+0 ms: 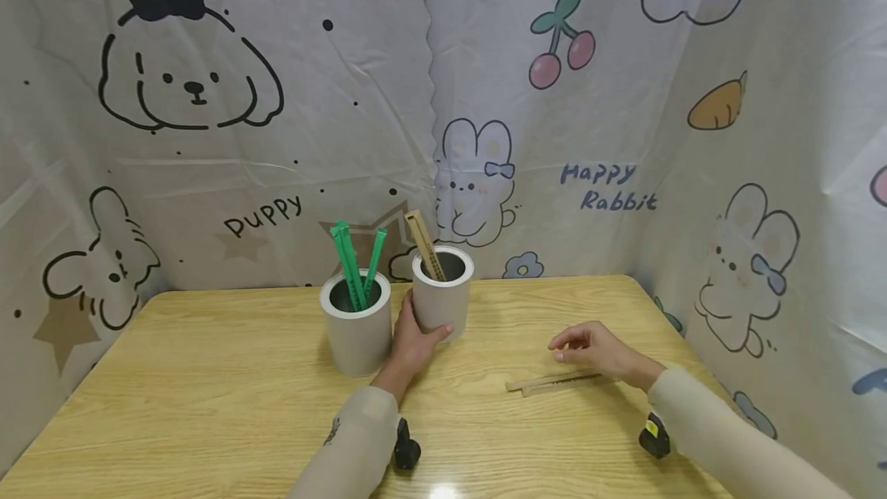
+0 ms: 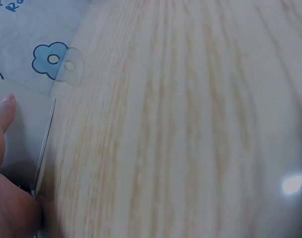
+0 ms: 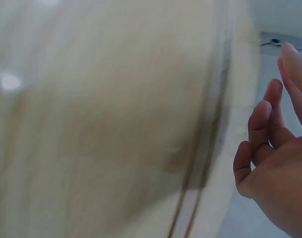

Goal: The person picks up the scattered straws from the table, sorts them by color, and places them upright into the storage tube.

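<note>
My left hand grips the lower part of a white cylindrical cup, thumb across its front. Slim tan printed sticks lean inside that cup. In the left wrist view, the thumb lies along the cup's wall. Just left of this hand stands a second white cup with several slim green sticks in it. My right hand, fingers loosely bent and holding nothing, hovers over loose tan sticks lying side by side on the table. The right wrist view shows these sticks blurred, beside the hand.
The wood-grain table ends at a patterned cloth, which hangs behind it and along both sides. Both cups stand near the back edge. Small black cameras are strapped under the wrists.
</note>
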